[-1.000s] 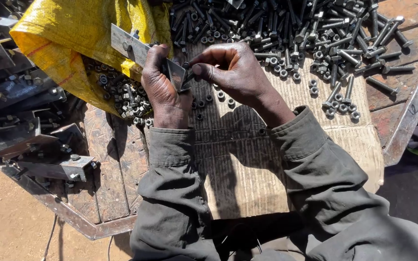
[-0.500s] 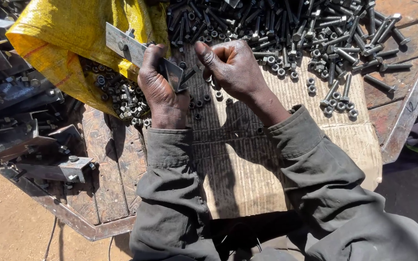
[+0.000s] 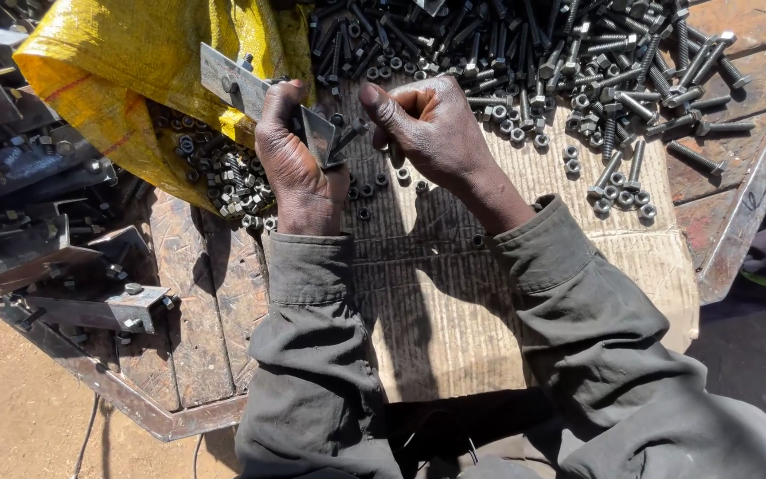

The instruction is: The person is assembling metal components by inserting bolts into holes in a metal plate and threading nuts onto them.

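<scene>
My left hand (image 3: 293,164) grips a flat grey metal bracket (image 3: 239,87) with holes, holding it tilted above a sheet of cardboard (image 3: 454,302). A dark bolt (image 3: 344,138) pokes through the bracket's lower end. My right hand (image 3: 432,124) hovers just right of that bolt, fingers curled and thumb out; whether it holds a small nut I cannot tell. Loose nuts (image 3: 381,180) lie scattered on the cardboard under both hands.
A big heap of dark bolts and nuts (image 3: 525,53) covers the far side of the cardboard. A yellow woven sack (image 3: 126,62) with more nuts (image 3: 219,173) sits at left. Steel brackets (image 3: 37,248) pile up on the rusty metal table (image 3: 179,390) edge.
My right hand has pulled a little away from the bracket, to the right. My left hand with the bracket has stayed nearly in place.
</scene>
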